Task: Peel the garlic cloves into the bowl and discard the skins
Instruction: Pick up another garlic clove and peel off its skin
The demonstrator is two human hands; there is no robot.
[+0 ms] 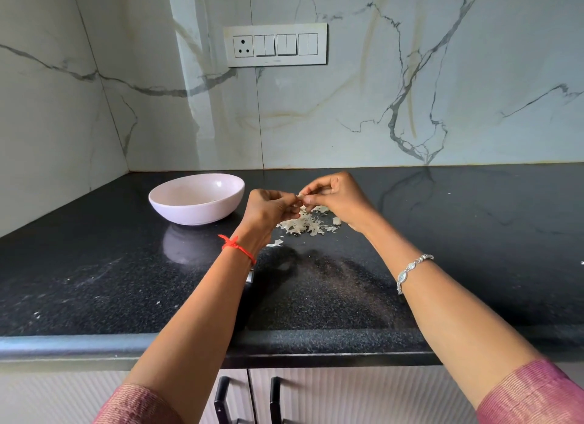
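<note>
A small garlic clove point(300, 197) is pinched between the fingertips of both hands, held a little above the black countertop. My left hand point(270, 209) grips it from the left and my right hand point(336, 197) from the right; most of the clove is hidden by fingers. Right below the hands lies a loose pile of pale garlic skins point(308, 225). A pale pink bowl point(177, 206) stands on the counter to the left of my left hand; its contents are hard to make out from here.
The black granite countertop point(347, 290) meets marble walls at the back and left, forming a corner behind the bowl. A switch panel point(275, 45) is on the back wall. One stray skin piece point(275, 243) lies near my left wrist. Cabinet handles point(221, 398) show below the counter edge.
</note>
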